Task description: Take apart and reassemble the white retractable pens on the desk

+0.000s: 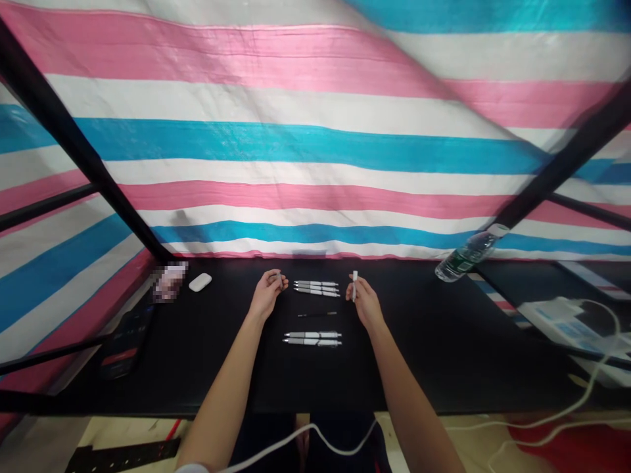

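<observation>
The left hand (267,295) is raised above the black tabletop (424,348), its grip closed on a small pale piece (279,280). The fingers partly hide this piece, and its identity cannot be determined. The right hand (363,302) has its grip closed on a slim white pen part (354,284), held upright between thumb and fingers.

Between the hands, three white pens (316,288) lie side by side, close together and roughly parallel to the far edge. Neither hand touches them. Nearer the person, a thin black rod (317,315) lies alone, and below it two more white pens (312,338) lie side by side.

Left of the left hand are a white oval case (200,282) and a blurred object (170,281), close to each other near the far left corner. A dark flat object (127,341) sits further along the left edge. At the far right, a clear plastic water bottle (466,257) appears tilted. A pink, white and blue striped sheet (296,151) hangs behind the tabletop. A white cable (315,439) runs below the near edge.
</observation>
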### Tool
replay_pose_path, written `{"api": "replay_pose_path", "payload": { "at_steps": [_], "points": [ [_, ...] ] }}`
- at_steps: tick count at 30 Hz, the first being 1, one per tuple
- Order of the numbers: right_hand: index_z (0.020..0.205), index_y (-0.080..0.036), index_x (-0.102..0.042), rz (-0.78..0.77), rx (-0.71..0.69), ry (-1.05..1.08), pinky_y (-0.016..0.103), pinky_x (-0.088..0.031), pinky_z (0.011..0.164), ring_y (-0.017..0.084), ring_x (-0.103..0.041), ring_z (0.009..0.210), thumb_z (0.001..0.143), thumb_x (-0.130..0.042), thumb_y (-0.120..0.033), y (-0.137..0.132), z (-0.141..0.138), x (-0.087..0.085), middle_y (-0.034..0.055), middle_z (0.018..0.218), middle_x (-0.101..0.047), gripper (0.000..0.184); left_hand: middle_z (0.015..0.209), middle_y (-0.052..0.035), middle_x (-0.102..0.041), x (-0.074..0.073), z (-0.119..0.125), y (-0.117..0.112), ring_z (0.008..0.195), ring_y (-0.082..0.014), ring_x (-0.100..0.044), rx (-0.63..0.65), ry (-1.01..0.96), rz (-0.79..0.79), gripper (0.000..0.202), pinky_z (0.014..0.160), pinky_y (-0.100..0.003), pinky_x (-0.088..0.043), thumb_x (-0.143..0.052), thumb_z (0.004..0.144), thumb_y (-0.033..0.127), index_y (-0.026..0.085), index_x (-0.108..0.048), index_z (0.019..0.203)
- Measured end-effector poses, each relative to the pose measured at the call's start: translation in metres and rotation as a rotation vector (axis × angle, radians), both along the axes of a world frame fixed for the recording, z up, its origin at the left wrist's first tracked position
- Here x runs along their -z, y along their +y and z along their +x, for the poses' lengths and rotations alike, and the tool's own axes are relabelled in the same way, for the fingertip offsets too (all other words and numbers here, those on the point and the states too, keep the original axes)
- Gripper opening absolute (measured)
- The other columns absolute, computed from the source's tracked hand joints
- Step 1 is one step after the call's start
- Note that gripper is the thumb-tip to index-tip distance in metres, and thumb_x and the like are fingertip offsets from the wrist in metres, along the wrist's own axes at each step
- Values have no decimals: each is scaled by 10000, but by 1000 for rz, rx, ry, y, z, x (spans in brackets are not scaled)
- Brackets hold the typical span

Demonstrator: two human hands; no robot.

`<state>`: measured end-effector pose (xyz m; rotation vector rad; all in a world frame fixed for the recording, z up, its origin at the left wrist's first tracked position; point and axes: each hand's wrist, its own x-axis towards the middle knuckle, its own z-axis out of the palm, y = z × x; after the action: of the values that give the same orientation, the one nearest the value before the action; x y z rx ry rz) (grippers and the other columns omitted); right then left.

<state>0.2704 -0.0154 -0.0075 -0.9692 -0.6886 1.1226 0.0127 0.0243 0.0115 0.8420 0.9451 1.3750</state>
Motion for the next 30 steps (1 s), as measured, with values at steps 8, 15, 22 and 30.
{"api": "replay_pose_path", "payload": {
  "at_steps": [8, 15, 22, 30],
  "points": [
    [812, -228, -665, 123, 78, -150, 342, -442, 878, 198, -616, 975, 609, -781, -306, -2, -1, -2, 25, 910, -712, 246, 948, -62, -659, -4, 1, -1, 956, -189, -605, -33, 233, 260, 181, 900, -331, -407, -666, 657, 173, 183, -509, 746],
    [927, -214, -690, 84, 97, -236, 319, -464, 738, 199, -607, 865, 658, -732, -366, -2, 1, 2, 48, 939, -688, 312, 876, -42, -641, -4, 1, -1, 848, -185, -612, -33, 280, 244, 196, 839, -320, -440, -695, 659, 205, 185, -577, 815],
    [963, -177, -710, -30, 363, -779, 329, -464, 703, 170, -540, 704, 711, -566, -301, 0, 8, 16, 53, 847, -571, 315, 802, -49, -553, 10, -13, -4, 758, -197, -529, -212, 632, 294, 231, 792, -311, -435, -680, 690, 161, 218, -706, 912],
    [919, -148, -656, 35, 397, -1050, 342, -480, 713, 178, -550, 687, 717, -476, -219, -2, 4, 21, 59, 816, -551, 280, 880, -90, -545, 24, -17, -5, 909, -258, -516, -245, 927, 384, 291, 931, -402, -388, -578, 729, 66, 196, -709, 954]
  ]
}}
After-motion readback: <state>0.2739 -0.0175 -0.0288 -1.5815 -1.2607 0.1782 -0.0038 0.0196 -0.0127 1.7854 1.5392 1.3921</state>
